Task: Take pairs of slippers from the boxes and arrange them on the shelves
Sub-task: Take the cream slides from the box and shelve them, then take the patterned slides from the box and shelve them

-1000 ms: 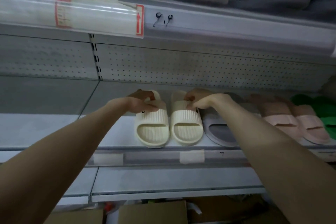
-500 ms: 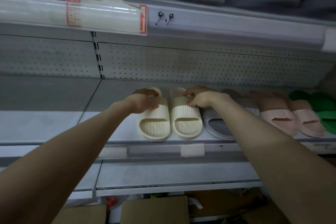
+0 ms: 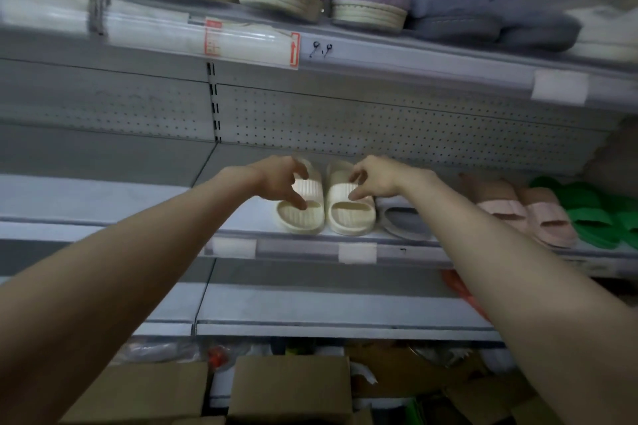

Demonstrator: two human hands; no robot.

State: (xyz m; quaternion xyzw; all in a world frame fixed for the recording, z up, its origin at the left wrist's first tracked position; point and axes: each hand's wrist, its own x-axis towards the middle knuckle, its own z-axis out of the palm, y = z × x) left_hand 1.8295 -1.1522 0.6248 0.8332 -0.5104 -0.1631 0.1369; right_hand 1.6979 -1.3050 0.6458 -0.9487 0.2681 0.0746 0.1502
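Dim grey light, perforated metal back panel (image 3: 379,121), slotted upright (image 3: 214,107), grey metal shelf (image 3: 103,198) edged with blank white labels (image 3: 357,252), red-edged price tag (image 3: 252,46) on the rail (image 3: 414,64) above.

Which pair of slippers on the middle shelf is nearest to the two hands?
The cream pair, leftmost in the row: the left hand and the right hand are at its straps. The grey slipper, pink pair and green pair lie further right.

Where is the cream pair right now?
Head view: the cream pair sits on the middle shelf, near centre, just left of the grey slipper, with the left hand and right hand at its straps.
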